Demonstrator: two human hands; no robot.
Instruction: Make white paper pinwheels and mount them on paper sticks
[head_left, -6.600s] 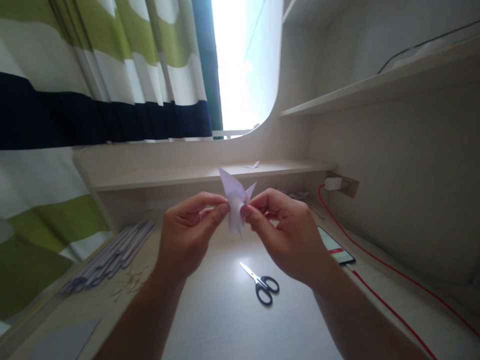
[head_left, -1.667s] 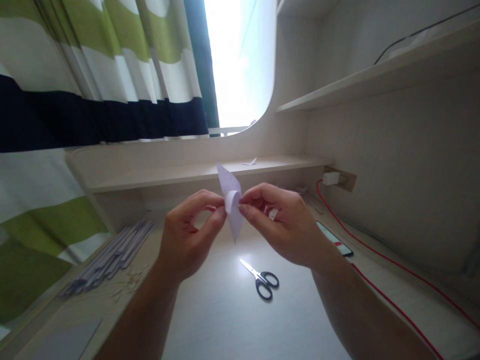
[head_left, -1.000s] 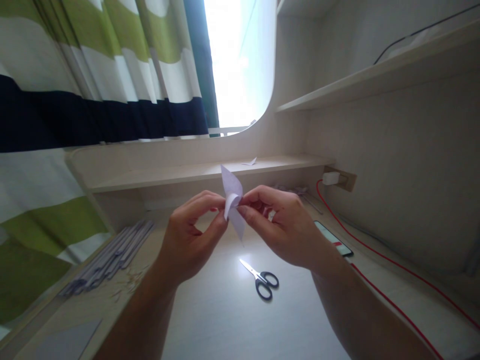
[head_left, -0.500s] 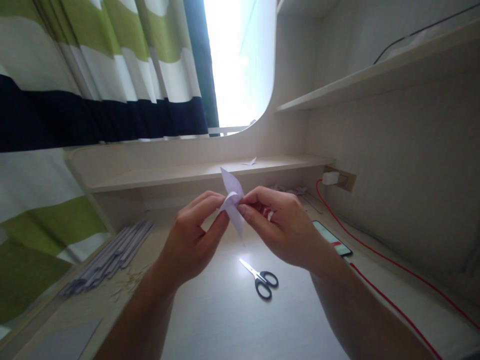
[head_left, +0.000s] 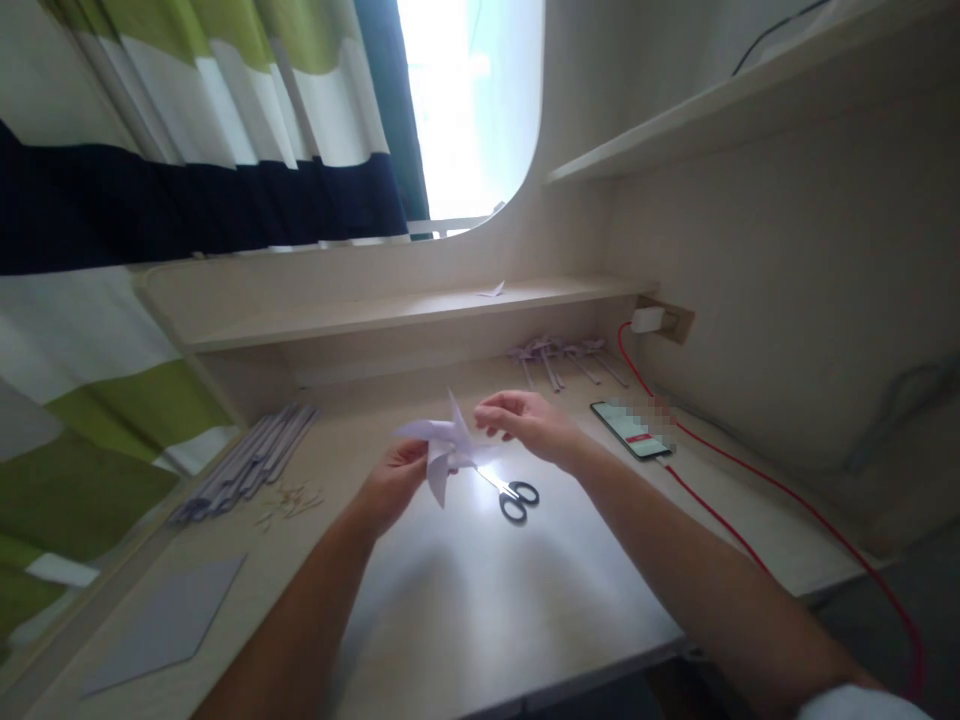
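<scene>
Left hand [head_left: 397, 480] pinches my paper pinwheel [head_left: 442, 452] at centre frame, blades kept clear above table [head_left: 465, 600] | right hand [head_left: 529, 428] loosely curled, empty, beside a blade | scissors [head_left: 510, 492] underneath

We see a pale lilac paper pinwheel [head_left: 444, 450] with pointed blades fanning out up, left and down from a pinched centre. Its paper looks thin and creased. It is held above the desk, just left of the scissors, tilted toward us.
</scene>
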